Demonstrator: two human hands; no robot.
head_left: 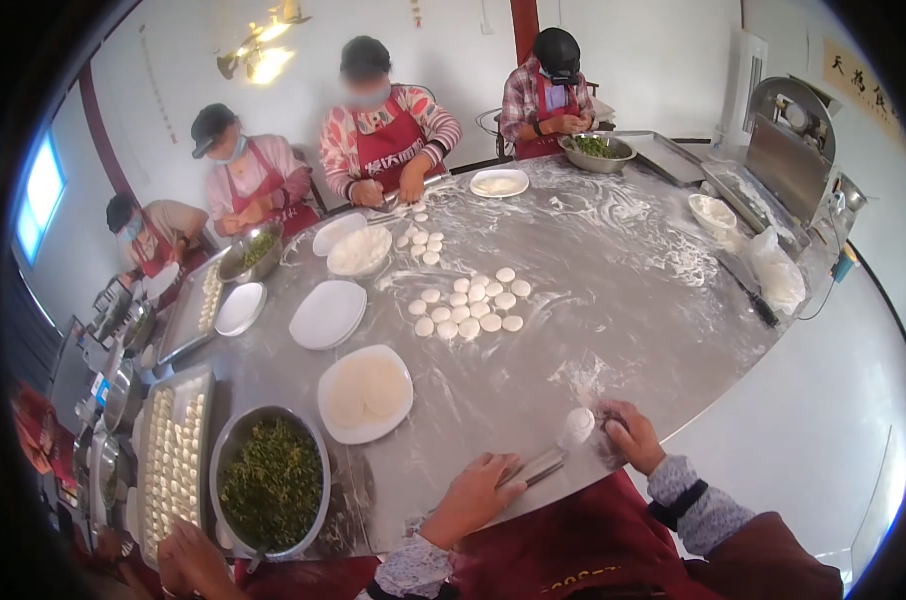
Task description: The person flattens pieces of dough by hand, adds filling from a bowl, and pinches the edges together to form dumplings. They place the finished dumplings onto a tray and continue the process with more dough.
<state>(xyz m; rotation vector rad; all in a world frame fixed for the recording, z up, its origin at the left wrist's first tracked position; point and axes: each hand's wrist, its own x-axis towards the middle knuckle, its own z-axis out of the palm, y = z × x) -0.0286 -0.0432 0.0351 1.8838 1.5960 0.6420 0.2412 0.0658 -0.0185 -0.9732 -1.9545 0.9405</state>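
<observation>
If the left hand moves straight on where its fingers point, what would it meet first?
Past the rod at its fingers, the left hand would probably meet the white dough piece, though depth is unclear.

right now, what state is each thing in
round silver steel bowl, filled with chopped greens
square white plate, holding flat dough wrappers
long steel tray, lined with shaped dough pieces
small white dough discs, spread out, uncovered
large grey metal table, streaked with flour
clear plastic bag, crumpled
</observation>
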